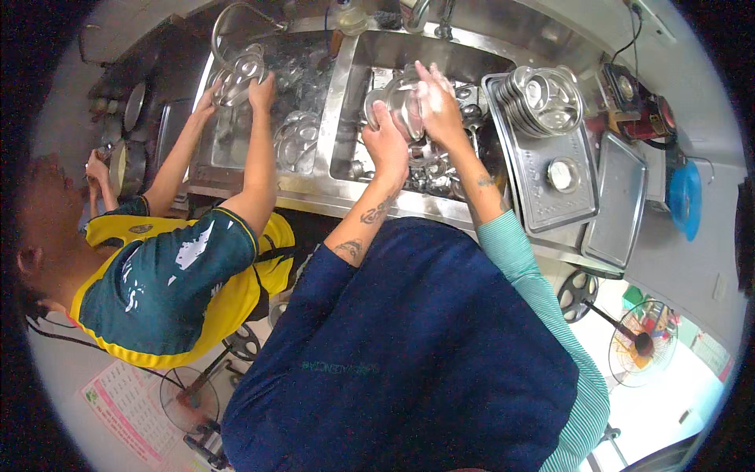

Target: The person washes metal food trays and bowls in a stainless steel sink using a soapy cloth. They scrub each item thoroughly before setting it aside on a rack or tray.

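Observation:
Over the right basin of a stainless steel sink (345, 112), my left hand (386, 138) grips the near left edge of a compartmented metal plate (404, 106), thumb on top. Soap suds cover my right hand (436, 103), which lies against the plate's right side, fingers pointing towards the tap; whether it also grips the plate cannot be told. Below in the basin lie metal cutlery and a ladle (470, 112), partly hidden by my hands and the plate. Right of the basin, a stack of similar plates (545, 100) and a small round bowl with white contents (563, 175) rest on a metal tray (545, 203).
On the left, a co-worker (171, 283) holds metal plates (239, 76) over the left basin, under a hose (215, 35). More plates (296, 138) lie in that basin. Another tray (616, 200) stands at the right. A soap container (352, 17) is behind the divider; a tap (445, 26) rises behind my basin.

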Available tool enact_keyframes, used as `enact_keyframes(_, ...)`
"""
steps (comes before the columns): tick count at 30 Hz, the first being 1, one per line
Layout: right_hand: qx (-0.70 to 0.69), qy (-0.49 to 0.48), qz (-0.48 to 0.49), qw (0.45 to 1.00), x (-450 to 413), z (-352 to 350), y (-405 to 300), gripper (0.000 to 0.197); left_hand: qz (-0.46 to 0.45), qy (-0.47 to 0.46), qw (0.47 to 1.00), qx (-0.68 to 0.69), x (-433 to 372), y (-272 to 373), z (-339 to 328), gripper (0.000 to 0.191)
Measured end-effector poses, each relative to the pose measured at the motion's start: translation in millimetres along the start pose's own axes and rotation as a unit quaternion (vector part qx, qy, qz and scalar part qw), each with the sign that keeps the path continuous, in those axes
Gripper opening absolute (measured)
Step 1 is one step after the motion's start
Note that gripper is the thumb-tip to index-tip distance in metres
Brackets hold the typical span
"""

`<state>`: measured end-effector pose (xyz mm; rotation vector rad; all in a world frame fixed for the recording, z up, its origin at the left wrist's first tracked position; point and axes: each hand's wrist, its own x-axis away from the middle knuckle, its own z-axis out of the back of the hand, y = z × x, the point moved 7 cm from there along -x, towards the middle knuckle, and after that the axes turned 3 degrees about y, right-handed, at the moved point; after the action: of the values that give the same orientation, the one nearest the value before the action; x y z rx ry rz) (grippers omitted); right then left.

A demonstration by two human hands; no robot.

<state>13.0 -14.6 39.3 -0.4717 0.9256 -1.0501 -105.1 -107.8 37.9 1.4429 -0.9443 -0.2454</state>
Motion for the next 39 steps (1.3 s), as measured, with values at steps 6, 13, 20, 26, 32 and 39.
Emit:
enact_keyframes(6,-0.036,-0.107,0.073,0.991,21.5,2.7,-0.8,0.044,0.014,-0.003,0.996,0.09,-47.6,-22.5,15.6,0.052)
enact_keyframes(13,-0.022,-0.07,0.097,0.993,9.7,29.4,5.0,0.05,0.122,-0.175,0.957,0.195,-35.2,-7.9,0.7,0.057)
enact_keyframes(20,0.065,-0.123,0.168,0.976,-9.1,3.6,-66.8,0.044,0.104,-0.194,0.962,0.159,-32.6,-23.5,2.4,0.049)
enact_keyframes(26,0.01,-0.153,0.099,0.983,-23.3,6.8,-2.6,0.041,0.118,-0.221,0.953,0.171,-19.1,0.3,1.0,0.049)
enact_keyframes(32,0.146,-0.099,0.041,0.983,30.9,9.2,-50.9,0.055,0.125,-0.21,0.94,0.236,-35.5,-11.0,14.8,0.047)
enact_keyframes(39,-0.066,-0.089,0.079,0.991,14.8,-4.7,-72.2,0.038,0.073,-0.151,0.979,0.112,-33.0,-13.0,10.4,0.05)
